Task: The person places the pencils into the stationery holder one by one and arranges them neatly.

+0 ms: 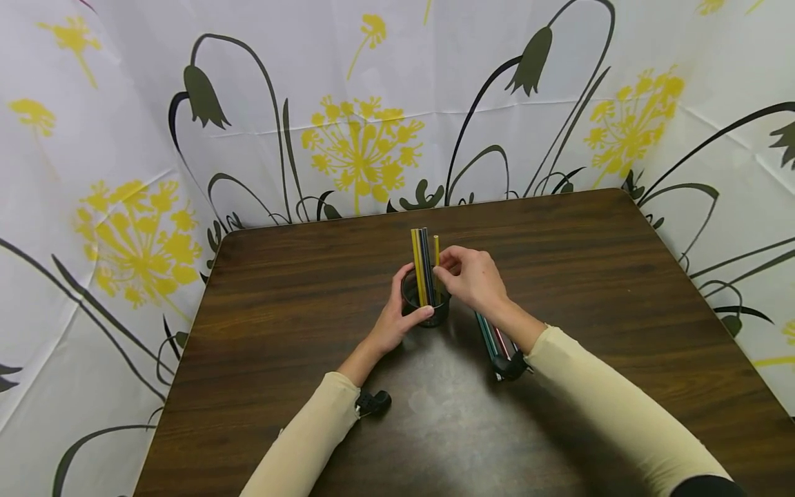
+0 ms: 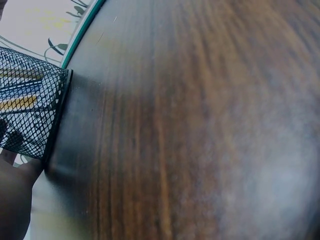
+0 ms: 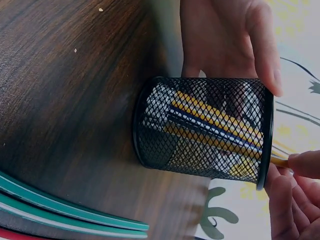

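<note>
A black wire-mesh pencil cup [image 1: 438, 315] stands upright on the table. My left hand [image 1: 390, 323] grips it from the left side, thumb near the rim in the right wrist view. Several pencils lean inside, yellow ones [image 1: 417, 266] beside dark ones [image 1: 425, 266]. Between thumb and fingers, my right hand [image 1: 477, 278] pinches a yellow pencil [image 1: 437, 247] whose lower part is inside the cup [image 3: 200, 165]. In the left wrist view, the cup [image 2: 30, 110] and part of my left hand [image 2: 17, 197] show at the left edge.
Teal and red pencils [image 1: 491, 338] lie on the brown wooden table [image 1: 279, 304] below my right forearm; the teal pencils [image 3: 75, 207] also show in the right wrist view. A white curtain [image 1: 248, 159] with a plant print hangs behind the table.
</note>
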The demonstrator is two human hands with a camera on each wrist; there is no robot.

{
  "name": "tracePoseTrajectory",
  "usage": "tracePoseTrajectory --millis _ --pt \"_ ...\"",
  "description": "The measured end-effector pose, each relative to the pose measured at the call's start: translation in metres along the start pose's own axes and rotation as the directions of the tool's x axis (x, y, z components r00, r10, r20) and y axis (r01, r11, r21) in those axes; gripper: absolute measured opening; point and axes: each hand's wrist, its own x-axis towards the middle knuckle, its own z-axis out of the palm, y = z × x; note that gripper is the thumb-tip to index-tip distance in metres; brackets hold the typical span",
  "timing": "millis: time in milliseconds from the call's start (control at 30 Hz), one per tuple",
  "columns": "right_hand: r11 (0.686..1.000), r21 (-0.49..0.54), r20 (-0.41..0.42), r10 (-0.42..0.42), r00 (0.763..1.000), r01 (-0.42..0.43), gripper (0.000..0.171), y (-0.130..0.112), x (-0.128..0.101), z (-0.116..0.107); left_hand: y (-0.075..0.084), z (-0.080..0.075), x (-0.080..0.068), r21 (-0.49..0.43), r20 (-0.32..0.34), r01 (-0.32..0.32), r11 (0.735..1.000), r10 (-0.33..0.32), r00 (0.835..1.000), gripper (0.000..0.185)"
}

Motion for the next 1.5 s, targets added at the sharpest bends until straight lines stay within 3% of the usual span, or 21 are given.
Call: tracePoseTrajectory --millis 533,1500 --pt "0.997 -0.063 -0.034 0.052 0.998 -0.054 0.014 -0.003 0.009 0.008 0.000 0.000 0.000 -0.001 0.008 0.048 0.999 -0.048 0.999 0.081" --pt "0.980 -0.181 -0.045 0.077 0.996 -0.084 0.020 0.000 0.019 0.013 -0.004 0.000 0.001 -0.015 0.009 0.033 0.999 -0.033 0.999 0.082"
